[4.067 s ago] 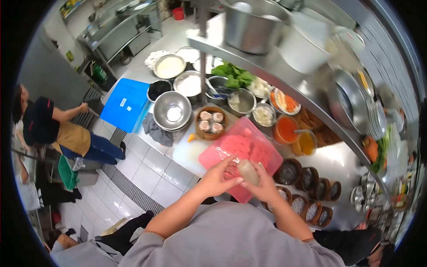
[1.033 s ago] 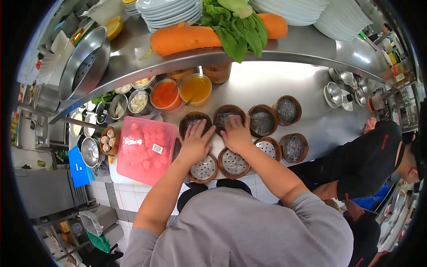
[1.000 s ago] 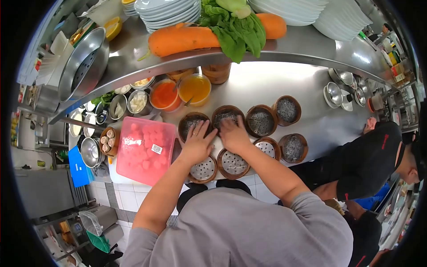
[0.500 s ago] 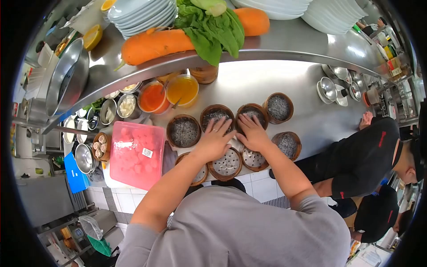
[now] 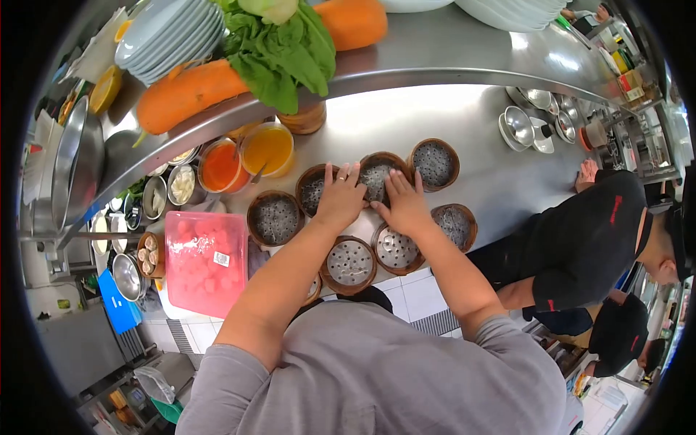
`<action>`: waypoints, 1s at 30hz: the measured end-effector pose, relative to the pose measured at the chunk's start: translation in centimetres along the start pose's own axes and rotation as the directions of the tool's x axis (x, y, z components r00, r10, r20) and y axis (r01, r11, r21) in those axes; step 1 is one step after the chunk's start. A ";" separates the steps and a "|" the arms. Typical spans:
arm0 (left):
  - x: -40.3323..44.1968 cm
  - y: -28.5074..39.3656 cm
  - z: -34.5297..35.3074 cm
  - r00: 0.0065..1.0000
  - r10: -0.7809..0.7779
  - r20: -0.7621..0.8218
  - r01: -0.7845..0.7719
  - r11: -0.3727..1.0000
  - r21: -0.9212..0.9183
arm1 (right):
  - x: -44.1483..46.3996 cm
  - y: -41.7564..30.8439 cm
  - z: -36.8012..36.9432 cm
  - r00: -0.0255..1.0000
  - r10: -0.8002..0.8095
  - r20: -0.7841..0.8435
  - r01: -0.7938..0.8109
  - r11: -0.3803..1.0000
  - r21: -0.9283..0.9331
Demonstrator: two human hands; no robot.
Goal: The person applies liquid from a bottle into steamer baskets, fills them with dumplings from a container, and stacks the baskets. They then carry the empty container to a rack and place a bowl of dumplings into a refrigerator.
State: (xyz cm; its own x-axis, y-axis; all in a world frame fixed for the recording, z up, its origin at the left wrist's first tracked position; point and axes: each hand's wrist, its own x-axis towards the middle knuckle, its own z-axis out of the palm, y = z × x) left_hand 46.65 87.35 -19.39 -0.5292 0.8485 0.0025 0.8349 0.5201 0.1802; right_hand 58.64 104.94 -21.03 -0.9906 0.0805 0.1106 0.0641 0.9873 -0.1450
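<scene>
Several small round bamboo steamer baskets stand on the steel counter before me, lined with perforated grey discs. My left hand (image 5: 343, 197) lies flat, fingers stretched, across the right part of one basket (image 5: 311, 197), its fingertips near the left rim of the middle back basket (image 5: 375, 180). On that middle basket's right side rests my right hand (image 5: 407, 207), palm down with fingers extended. Both thumbs nearly meet over its near side. Closer to me sit a basket with a paler holed disc (image 5: 349, 262) and a similar one (image 5: 396, 249). Whether the fingertips press the liner I cannot tell.
To the left are a pink-lidded box (image 5: 205, 264), an orange sauce tub (image 5: 223, 167) and a yellow sauce tub (image 5: 267, 148). Overhead, a steel shelf (image 5: 428, 61) bears carrots (image 5: 190, 94), greens and stacked plates. A co-worker in black (image 5: 587, 239) stands at the right.
My view has swung, so the counter appears shifted left. Relative to the baskets, my left hand has moved right, and both hands now meet around the middle back basket.
</scene>
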 end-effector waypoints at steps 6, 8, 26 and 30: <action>0.5 0.1 -0.2 0.999 0.012 0.048 -0.012 1.000 -0.004 | 0.0 1.2 -3.1 0.995 0.096 0.000 -0.094 0.970 0.225; 0.6 0.1 -0.1 0.998 0.007 0.055 -0.006 1.000 -0.013 | 1.2 5.3 -1.3 0.971 0.213 -0.105 -0.199 0.971 0.131; 0.4 0.1 -0.1 0.996 0.004 0.087 -0.003 1.000 -0.017 | 1.2 10.2 -1.3 0.920 0.388 0.052 -0.364 0.897 -0.251; 0.6 -0.4 0.0 0.993 -0.015 0.120 0.014 1.000 0.003 | -0.3 7.5 -0.7 0.933 0.268 0.241 -0.276 0.961 0.002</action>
State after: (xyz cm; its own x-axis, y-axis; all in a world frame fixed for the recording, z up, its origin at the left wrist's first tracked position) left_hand 46.00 87.69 -19.43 -0.5193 0.8464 -0.1178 0.8277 0.5325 0.1773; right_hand 59.47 112.43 -21.42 -0.9362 0.3065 -0.1721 0.3349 0.9264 -0.1720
